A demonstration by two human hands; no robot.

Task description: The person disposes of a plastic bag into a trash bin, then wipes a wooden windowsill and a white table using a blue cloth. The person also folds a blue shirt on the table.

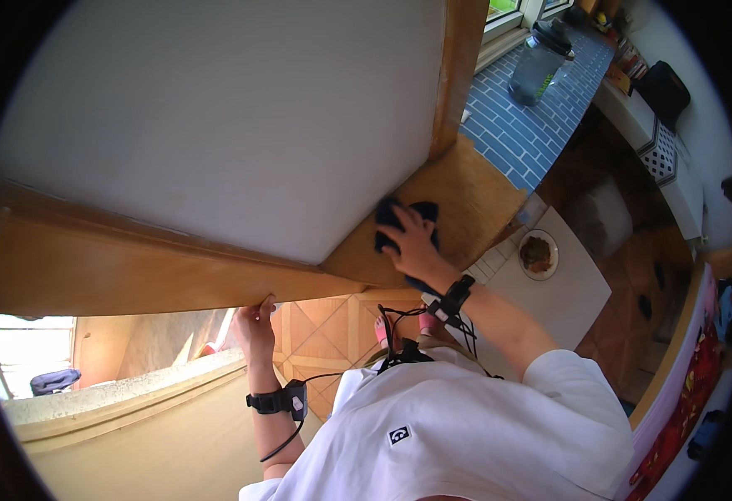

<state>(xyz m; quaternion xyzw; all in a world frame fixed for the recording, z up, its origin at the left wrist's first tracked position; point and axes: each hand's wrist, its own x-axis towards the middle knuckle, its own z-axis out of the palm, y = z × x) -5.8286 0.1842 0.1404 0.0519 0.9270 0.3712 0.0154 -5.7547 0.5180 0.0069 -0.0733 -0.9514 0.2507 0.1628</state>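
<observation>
Brown patterned floor (316, 324) (tiled, perhaps), a white table (579, 271), a bright window (504, 10).

Right hand (414, 244) palm-down, farther forward than left hand (254, 327)

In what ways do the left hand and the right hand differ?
The right hand is over a dark cloth on the wooden ledge; the left hand is at the lower edge of the wooden trim. The right hand's fingers look partly spread; the left hand's look curled together. Both are bare, with a black strap near each wrist.
</observation>
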